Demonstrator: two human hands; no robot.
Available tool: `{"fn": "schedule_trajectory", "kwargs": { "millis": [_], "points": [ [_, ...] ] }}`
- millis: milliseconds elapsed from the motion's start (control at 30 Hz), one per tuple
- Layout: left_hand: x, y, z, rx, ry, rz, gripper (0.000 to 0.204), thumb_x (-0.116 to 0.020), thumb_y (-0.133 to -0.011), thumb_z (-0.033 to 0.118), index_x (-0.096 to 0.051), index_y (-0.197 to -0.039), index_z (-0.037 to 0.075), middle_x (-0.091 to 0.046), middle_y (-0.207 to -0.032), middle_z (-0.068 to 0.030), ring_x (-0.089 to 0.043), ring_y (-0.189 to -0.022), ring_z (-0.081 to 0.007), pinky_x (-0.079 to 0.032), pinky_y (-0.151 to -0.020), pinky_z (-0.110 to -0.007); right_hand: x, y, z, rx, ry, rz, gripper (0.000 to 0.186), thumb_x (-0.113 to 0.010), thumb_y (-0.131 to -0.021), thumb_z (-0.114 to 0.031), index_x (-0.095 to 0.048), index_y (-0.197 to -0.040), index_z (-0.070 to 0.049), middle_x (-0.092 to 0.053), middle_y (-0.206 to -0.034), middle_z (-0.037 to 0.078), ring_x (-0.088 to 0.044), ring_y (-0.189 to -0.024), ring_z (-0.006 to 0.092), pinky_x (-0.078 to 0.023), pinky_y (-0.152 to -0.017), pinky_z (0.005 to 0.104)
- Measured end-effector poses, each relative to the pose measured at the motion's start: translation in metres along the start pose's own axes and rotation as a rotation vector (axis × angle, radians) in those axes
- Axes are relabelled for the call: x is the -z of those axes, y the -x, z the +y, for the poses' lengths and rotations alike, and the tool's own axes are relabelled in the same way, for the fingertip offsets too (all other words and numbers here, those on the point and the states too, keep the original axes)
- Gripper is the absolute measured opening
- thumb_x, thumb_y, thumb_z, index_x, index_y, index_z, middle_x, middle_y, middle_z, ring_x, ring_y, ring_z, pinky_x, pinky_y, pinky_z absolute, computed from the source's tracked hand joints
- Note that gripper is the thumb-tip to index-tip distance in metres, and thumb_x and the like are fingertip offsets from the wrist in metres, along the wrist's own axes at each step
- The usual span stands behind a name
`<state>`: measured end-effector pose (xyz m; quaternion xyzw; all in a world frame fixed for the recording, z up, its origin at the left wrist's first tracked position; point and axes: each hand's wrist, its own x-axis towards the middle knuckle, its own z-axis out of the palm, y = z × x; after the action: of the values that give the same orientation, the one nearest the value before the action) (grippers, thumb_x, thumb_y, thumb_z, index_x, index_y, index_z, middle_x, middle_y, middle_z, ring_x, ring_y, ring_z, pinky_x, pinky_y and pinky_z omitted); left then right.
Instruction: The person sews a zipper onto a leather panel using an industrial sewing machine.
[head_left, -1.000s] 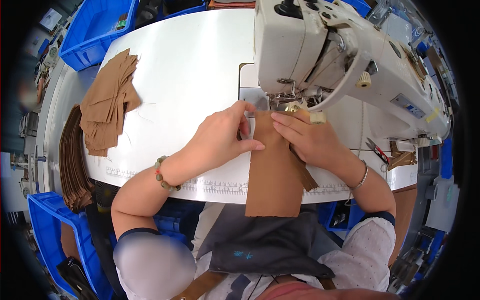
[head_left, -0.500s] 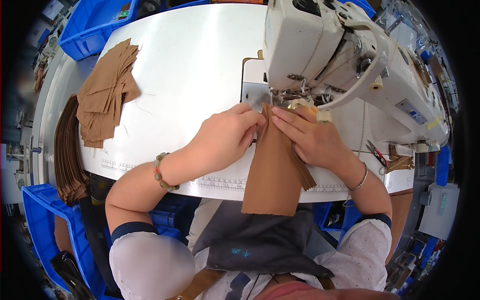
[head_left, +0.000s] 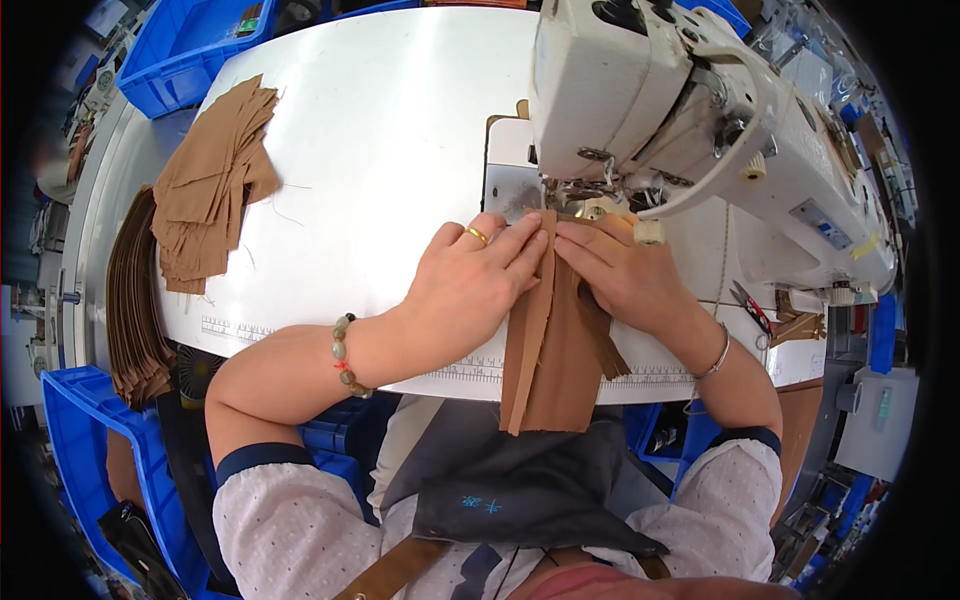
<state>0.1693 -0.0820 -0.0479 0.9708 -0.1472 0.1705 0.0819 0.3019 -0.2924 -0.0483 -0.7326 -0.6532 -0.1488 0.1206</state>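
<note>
A long brown fabric piece [head_left: 565,375] runs from the sewing machine's needle area [head_left: 548,200] over the table's front edge. Its left side is folded over into a narrow strip with a frayed edge. My left hand [head_left: 470,280], closed, presses the fold with its fingertips just in front of the presser foot. On the fabric's right side my right hand [head_left: 630,272] grips with its fingers together; its thumb is mostly hidden. From beneath that hand a small bunch of brown strips [head_left: 607,345] sticks out toward me.
The white sewing machine [head_left: 610,90] stands at the right. Brown fabric pieces [head_left: 215,190] are piled on the table's left, beside a hanging stack [head_left: 135,310]. Red-handled snips [head_left: 752,305] lie at the right. Blue bins [head_left: 190,65] stand at the far left and below the table.
The fabric's left side was lying flat and is now folded over to the right. My left hand has turned from a raised pinch to pressing on the fold; my right hand has barely moved.
</note>
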Motion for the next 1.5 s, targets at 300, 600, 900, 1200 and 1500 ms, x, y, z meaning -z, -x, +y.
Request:
{"fn": "schedule_trajectory", "kwargs": {
  "millis": [300, 600, 900, 1200, 1500],
  "points": [
    [0.002, -0.002, 0.001, 0.038, 0.004, -0.021, 0.052, -0.079, -0.084, 0.023, -0.066, -0.131, 0.005, -0.065, -0.141, -0.0047, -0.061, -0.119, -0.0246, -0.048, -0.092, -0.038, -0.011, -0.001, 0.002, -0.032, -0.002, 0.093, 0.036, -0.066, -0.082, -0.011, -0.072, -0.117, -0.003, -0.070, -0.125, 0.003, -0.068, -0.103, 0.0214, -0.053, -0.073, 0.0353],
    [-0.002, -0.005, 0.000, -0.028, -0.094, -0.011, 0.056, -0.074, -0.090, 0.032, -0.064, -0.138, 0.005, -0.063, -0.142, -0.0044, -0.058, -0.122, -0.0240, -0.045, -0.096, -0.040, -0.006, -0.001, 0.002, -0.025, 0.025, 0.082, 0.035, -0.066, -0.084, -0.010, -0.072, -0.118, -0.003, -0.071, -0.126, 0.005, -0.070, -0.103, 0.0222, -0.054, -0.078, 0.0376],
    [-0.006, -0.017, -0.002, 0.021, -0.106, -0.014, 0.053, -0.072, -0.092, 0.032, -0.065, -0.137, 0.005, -0.062, -0.143, -0.0039, -0.057, -0.124, -0.0259, -0.044, -0.098, -0.042, -0.019, 0.004, 0.017, -0.104, 0.056, 0.113, 0.039, -0.065, -0.084, -0.006, -0.072, -0.122, -0.009, -0.074, -0.122, 0.006, -0.070, -0.093, 0.0279, -0.056, -0.082, 0.0401],
    [-0.008, -0.006, 0.003, -0.057, -0.159, -0.022, 0.052, -0.070, -0.087, 0.021, -0.065, -0.135, 0.001, -0.065, -0.140, -0.0097, -0.060, -0.121, -0.0263, -0.048, -0.093, -0.039, -0.016, 0.001, 0.016, -0.105, 0.054, 0.122, 0.037, -0.064, -0.085, -0.006, -0.073, -0.121, -0.010, -0.074, -0.123, 0.004, -0.069, -0.094, 0.0280, -0.056, -0.083, 0.0398],
    [0.034, 0.072, 0.076, -0.278, -0.068, -0.018, 0.046, -0.066, -0.075, 0.011, -0.073, -0.117, -0.006, -0.072, -0.125, -0.0220, -0.067, -0.108, -0.0261, -0.054, -0.084, -0.031, 0.014, 0.010, -0.010, 0.191, -0.178, -0.059, 0.034, -0.066, -0.086, -0.010, -0.071, -0.120, -0.012, -0.066, -0.136, 0.010, -0.061, -0.126, 0.0291, -0.047, -0.109, 0.0441]
  ]
}}
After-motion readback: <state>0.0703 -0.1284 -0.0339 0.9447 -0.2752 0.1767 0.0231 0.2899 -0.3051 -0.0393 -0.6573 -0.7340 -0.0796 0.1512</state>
